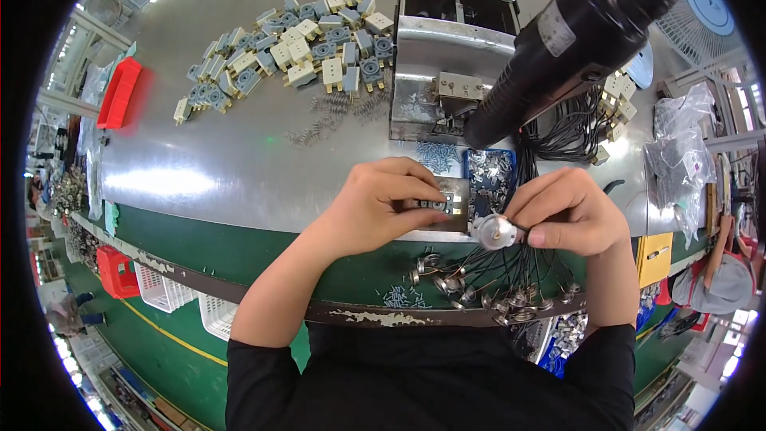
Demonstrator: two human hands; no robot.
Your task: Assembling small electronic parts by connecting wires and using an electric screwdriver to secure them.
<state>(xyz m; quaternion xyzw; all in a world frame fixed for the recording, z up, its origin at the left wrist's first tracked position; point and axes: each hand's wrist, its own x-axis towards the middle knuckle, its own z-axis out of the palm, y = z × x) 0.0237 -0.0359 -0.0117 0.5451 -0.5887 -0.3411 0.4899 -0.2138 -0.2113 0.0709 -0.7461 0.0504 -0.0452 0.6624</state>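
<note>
My left hand [389, 201] pinches a small grey housing [435, 205] with brassy metal tabs, over a metal plate at the table's front edge. Partly hidden by my fingers, its far side cannot be made out. Between the thumb and forefinger of my right hand [576, 209] is a round silver metal cap with a black wire [495, 231]. The cap stays apart from the grey housing, a short way to its right. Just beyond both hands sits a blue tray [511, 161] of small metal parts, with a pile of bluish screws [437, 156] beside it.
A black electric screwdriver [536, 64] hangs over the table, before a metal machine [431, 48]. Cream and grey plug housings [299, 52] and loose springs [331, 112] lie left. Wired metal caps [511, 303] lie along the front ledge. A red bin [120, 93] stands far left.
</note>
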